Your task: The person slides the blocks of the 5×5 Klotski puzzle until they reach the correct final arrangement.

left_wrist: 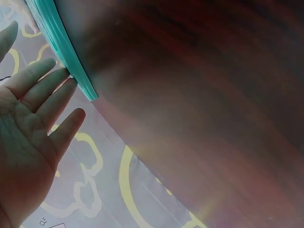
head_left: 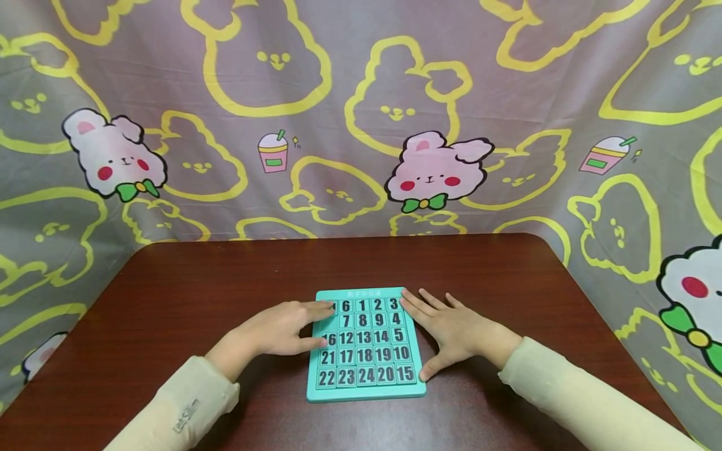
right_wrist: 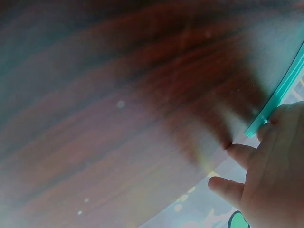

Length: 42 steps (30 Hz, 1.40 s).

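Note:
A turquoise sliding number puzzle (head_left: 366, 394) lies on the table, its black-numbered tiles in rows inside a raised frame. A gap shows in the second row, left of the 7 tile (head_left: 346, 321). My left hand (head_left: 280, 328) reaches over the puzzle's left side, fingers extended; a fingertip covers most of the top-left tile, and the thumb tip lies at the 16 tile (head_left: 329, 340). Along the right edge spreads my right hand (head_left: 459, 329), fingertips at the upper corner and thumb by the lower one. Both wrist views show the frame's side (left_wrist: 71, 59) close to the fingers.
The dark reddish-brown wooden table (head_left: 225, 269) has rounded far corners. Behind it and along both sides hangs a greyish-pink curtain (head_left: 350, 75) printed with yellow outlines, rabbits and drink cups. Light sleeves (head_left: 586, 388) cover both forearms.

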### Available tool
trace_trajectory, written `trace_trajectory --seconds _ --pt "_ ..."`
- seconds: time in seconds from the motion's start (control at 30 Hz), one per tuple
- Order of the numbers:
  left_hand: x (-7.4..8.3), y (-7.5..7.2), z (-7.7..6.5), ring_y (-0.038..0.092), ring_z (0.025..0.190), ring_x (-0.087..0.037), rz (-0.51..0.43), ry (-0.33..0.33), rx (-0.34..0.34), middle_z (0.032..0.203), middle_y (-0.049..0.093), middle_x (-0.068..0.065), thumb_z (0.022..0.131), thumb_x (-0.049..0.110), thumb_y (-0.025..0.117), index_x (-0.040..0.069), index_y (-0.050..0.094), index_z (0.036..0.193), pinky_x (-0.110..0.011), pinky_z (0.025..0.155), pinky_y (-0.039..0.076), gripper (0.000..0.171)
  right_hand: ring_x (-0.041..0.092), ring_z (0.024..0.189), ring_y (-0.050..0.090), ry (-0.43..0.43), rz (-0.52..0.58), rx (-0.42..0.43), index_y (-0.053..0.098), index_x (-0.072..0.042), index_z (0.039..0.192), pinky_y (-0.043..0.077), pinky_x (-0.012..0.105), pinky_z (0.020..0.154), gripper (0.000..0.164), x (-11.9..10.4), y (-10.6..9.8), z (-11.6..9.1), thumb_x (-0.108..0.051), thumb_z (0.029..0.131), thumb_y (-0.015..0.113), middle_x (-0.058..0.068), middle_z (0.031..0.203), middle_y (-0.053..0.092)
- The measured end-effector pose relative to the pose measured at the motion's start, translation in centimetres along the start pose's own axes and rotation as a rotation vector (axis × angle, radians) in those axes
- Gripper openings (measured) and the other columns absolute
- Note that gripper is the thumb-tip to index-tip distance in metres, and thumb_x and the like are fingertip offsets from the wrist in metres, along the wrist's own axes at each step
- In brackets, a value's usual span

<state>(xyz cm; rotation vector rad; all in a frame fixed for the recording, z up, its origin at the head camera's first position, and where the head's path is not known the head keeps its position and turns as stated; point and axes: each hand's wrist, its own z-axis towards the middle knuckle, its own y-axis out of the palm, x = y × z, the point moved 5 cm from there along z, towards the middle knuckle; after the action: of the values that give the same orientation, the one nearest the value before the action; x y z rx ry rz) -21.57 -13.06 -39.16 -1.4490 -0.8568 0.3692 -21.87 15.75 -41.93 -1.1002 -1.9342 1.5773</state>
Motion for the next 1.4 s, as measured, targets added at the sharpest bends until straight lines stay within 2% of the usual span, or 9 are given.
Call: trace_trajectory --seconds 0.2,0.47,1.1,1.4 --pt "0.3 0.0 -0.2 0.049 0.140 -0.024 -0.002 0.000 -0.009 0.152 0.049 -0.007 0.094 0.042 0.064 0.008 0.055 0.142 -0.045 0.110 0.045 0.059 0.036 0.155 0.007 -0.015 0.017 0.012 0.007 -0.019 0.162 0.015 0.074 0.114 0.137 -0.1 -0.1 -0.2 -0.092 0.059 0.059 -0.002 0.170 -0.004" --pt "0.7 0.1 -0.7 0.050 0.139 -0.023 -0.006 -0.006 -0.024 0.151 0.050 -0.006 0.094 0.043 0.065 0.008 0.055 0.142 -0.045 0.108 0.047 0.060 0.033 0.156 0.005 -0.005 0.006 0.002 0.004 -0.022 0.162 0.014 0.072 0.116 0.137 0.0 -0.2 -0.1 -0.093 0.058 0.058 -0.005 0.169 -0.006" --pt "1.8 0.1 -1.5 0.053 0.136 -0.021 -0.006 0.000 -0.043 0.148 0.054 -0.004 0.094 0.044 0.064 0.010 0.059 0.139 -0.044 0.106 0.048 0.056 0.034 0.156 0.005 -0.002 0.017 0.000 0.004 -0.021 0.162 0.013 0.072 0.116 0.138 0.1 -0.2 -0.1 -0.092 0.057 0.060 -0.004 0.169 -0.006" --pt "1.7 -0.4 -1.3 0.058 0.130 -0.020 -0.001 0.034 -0.010 0.141 0.060 -0.005 0.095 0.043 0.064 0.008 0.061 0.137 -0.042 0.103 0.051 0.055 0.035 0.156 0.006 -0.010 0.024 0.002 0.005 -0.020 0.162 0.014 0.073 0.115 0.137 0.0 -0.4 -0.2 -0.092 0.058 0.059 -0.002 0.169 -0.004"
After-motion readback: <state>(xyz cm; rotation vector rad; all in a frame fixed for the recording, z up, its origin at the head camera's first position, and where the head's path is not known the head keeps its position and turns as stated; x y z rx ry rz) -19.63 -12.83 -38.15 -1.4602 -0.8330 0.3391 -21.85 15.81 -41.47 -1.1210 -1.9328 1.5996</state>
